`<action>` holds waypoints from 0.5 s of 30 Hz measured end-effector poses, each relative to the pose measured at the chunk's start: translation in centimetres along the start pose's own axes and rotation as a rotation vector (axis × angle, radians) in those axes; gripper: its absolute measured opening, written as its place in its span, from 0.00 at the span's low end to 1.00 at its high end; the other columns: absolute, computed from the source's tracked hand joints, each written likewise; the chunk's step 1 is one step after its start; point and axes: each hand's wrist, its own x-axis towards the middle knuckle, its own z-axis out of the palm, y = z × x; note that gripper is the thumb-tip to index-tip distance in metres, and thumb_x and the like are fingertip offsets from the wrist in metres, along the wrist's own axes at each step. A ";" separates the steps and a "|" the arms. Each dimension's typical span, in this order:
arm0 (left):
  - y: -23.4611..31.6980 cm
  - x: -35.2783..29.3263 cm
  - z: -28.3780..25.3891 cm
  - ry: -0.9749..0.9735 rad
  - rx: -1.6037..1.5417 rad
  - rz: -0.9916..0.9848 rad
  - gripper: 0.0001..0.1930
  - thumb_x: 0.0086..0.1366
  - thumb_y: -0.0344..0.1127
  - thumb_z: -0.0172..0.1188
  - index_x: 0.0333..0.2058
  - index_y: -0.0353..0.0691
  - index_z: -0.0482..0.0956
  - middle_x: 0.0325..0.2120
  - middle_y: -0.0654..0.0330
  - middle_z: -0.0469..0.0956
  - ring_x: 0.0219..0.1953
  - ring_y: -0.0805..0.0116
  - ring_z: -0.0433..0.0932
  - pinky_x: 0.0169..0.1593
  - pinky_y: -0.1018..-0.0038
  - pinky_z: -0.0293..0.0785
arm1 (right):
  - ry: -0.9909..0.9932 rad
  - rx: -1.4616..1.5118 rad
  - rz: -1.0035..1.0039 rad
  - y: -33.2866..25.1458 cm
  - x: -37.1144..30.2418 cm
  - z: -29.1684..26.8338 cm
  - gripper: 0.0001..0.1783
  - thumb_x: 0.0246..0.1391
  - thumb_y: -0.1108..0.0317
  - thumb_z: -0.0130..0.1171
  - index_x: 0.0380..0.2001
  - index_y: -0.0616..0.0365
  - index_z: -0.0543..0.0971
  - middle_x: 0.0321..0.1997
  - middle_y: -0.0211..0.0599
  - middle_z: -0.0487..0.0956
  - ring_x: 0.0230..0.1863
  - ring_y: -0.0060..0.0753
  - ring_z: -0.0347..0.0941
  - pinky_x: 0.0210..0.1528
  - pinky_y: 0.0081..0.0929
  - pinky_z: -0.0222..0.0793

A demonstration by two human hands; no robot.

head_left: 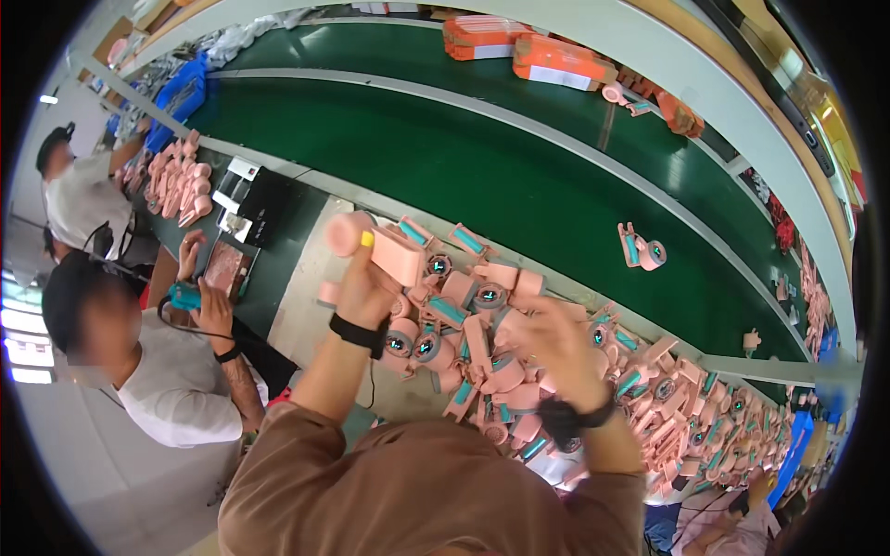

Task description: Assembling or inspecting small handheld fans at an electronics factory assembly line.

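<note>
My left hand (365, 292) is closed around a pink handheld fan (397, 256), holding it up over the left end of a large pile. A small yellow covering (367, 238) shows on one fingertip. The fan's round head points left. My right hand (556, 347) is over the middle of the pile, blurred by motion. Its fingers look stretched out and apart, and I see nothing held in them. Beneath both hands lie many similar pink fans (445, 313), jumbled together, some with teal panels and lit round displays. Dark bands circle both wrists.
A green conveyor belt (417, 139) runs beyond the pile; one pink fan (642, 248) lies on it. Orange boxes (480, 39) stand on the farther belt. At left, a co-worker (176, 371) holds a teal tool (184, 296) beside a black-and-white device (239, 185).
</note>
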 end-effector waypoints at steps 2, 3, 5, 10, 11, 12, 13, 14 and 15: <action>-2.6 0.0 0.4 -0.083 -0.166 -0.007 0.15 0.65 0.43 0.46 0.45 0.39 0.67 0.43 0.59 0.72 0.46 0.64 0.72 0.51 0.65 0.69 | 0.051 0.117 -0.084 0.5 1.8 4.8 0.30 0.49 0.67 0.59 0.54 0.60 0.60 0.28 0.35 0.75 0.27 0.23 0.72 0.30 0.21 0.68; -3.5 -0.6 1.9 -0.018 -0.260 -0.013 0.16 0.66 0.43 0.45 0.45 0.39 0.66 0.43 0.59 0.72 0.46 0.65 0.72 0.51 0.65 0.70 | 0.140 0.084 -0.225 1.1 2.4 7.0 0.30 0.49 0.62 0.59 0.52 0.62 0.60 0.26 0.36 0.75 0.25 0.25 0.72 0.27 0.22 0.67; -4.4 -0.8 1.4 -0.080 -0.145 -0.009 0.17 0.66 0.44 0.45 0.46 0.38 0.66 0.43 0.58 0.72 0.46 0.64 0.72 0.51 0.64 0.70 | 0.229 -0.063 -0.246 -0.6 2.3 8.9 0.26 0.48 0.57 0.60 0.44 0.62 0.65 0.22 0.36 0.74 0.23 0.30 0.72 0.23 0.25 0.67; -5.7 -2.1 1.4 -0.136 -0.089 -0.010 0.18 0.66 0.45 0.45 0.47 0.38 0.66 0.44 0.57 0.72 0.47 0.64 0.71 0.51 0.65 0.70 | 0.460 -0.331 -0.327 -2.2 2.6 9.2 0.19 0.48 0.56 0.59 0.31 0.61 0.68 0.19 0.37 0.72 0.20 0.36 0.70 0.21 0.28 0.65; -5.8 -2.5 1.6 -0.146 -0.079 0.041 0.18 0.66 0.45 0.45 0.47 0.38 0.66 0.44 0.57 0.72 0.47 0.64 0.71 0.51 0.65 0.70 | 0.527 -0.407 -0.370 -2.3 2.4 9.4 0.18 0.47 0.56 0.59 0.28 0.60 0.68 0.18 0.38 0.71 0.20 0.37 0.70 0.21 0.29 0.64; -5.7 -3.0 1.7 -0.154 -0.071 0.095 0.18 0.65 0.45 0.45 0.47 0.38 0.66 0.43 0.57 0.72 0.47 0.64 0.71 0.51 0.65 0.70 | 0.533 -0.408 -0.377 -2.1 1.9 9.5 0.18 0.47 0.56 0.59 0.28 0.60 0.68 0.18 0.38 0.71 0.20 0.37 0.70 0.21 0.29 0.64; -5.8 -3.5 2.0 -0.124 -0.088 0.120 0.17 0.65 0.44 0.46 0.47 0.38 0.67 0.43 0.57 0.72 0.46 0.65 0.71 0.51 0.64 0.70 | 0.506 -0.400 -0.419 -1.6 1.5 9.7 0.18 0.47 0.57 0.60 0.28 0.61 0.68 0.19 0.39 0.71 0.20 0.37 0.69 0.21 0.29 0.64; -5.8 -4.0 2.5 -0.132 -0.089 0.121 0.17 0.65 0.44 0.46 0.47 0.38 0.67 0.43 0.57 0.72 0.46 0.65 0.71 0.51 0.64 0.70 | 0.476 -0.391 -0.461 -1.1 1.2 9.7 0.17 0.47 0.58 0.60 0.29 0.61 0.69 0.19 0.40 0.72 0.20 0.37 0.69 0.21 0.29 0.64; -5.7 -4.5 3.2 -0.134 -0.033 0.160 0.18 0.65 0.45 0.46 0.47 0.38 0.66 0.42 0.58 0.72 0.45 0.65 0.71 0.50 0.65 0.69 | 0.479 -0.393 -0.467 -0.6 1.1 9.5 0.17 0.47 0.58 0.60 0.29 0.61 0.69 0.19 0.40 0.72 0.20 0.37 0.69 0.21 0.29 0.64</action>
